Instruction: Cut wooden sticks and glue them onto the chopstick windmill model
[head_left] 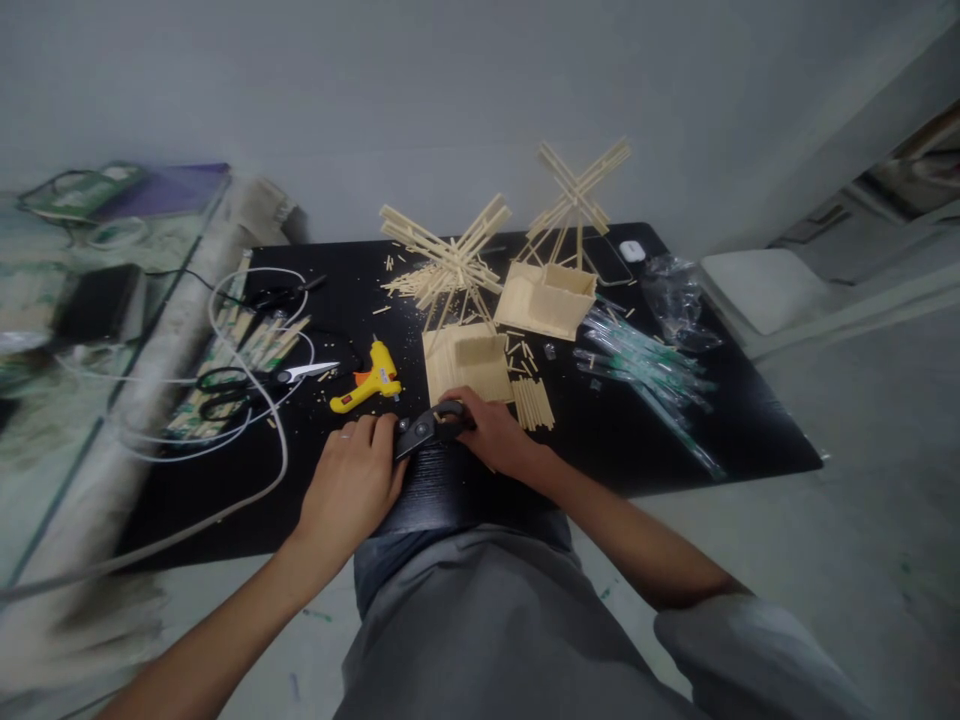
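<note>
My right hand (491,430) is closed around the black looped handle of a pair of shears (421,432) at the near edge of the black table. Their blade end points left, against my left hand (356,475). The fingers of that hand are curled together, and what they hold is hidden. Just beyond stands a wooden windmill model (466,370) with crossed stick blades on a flat base. A row of short sticks (533,403) lies beside the base, to the right. On the left rests a yellow glue gun (373,380).
A second windmill model (551,300) stands behind. Black-handled scissors (262,382), a white cable (281,440) and bundled sticks (225,350) lie left. Plastic-wrapped packs (645,360) and a clear bag (679,305) lie right. A stick pile (420,283) and a white case (631,250) are farther back.
</note>
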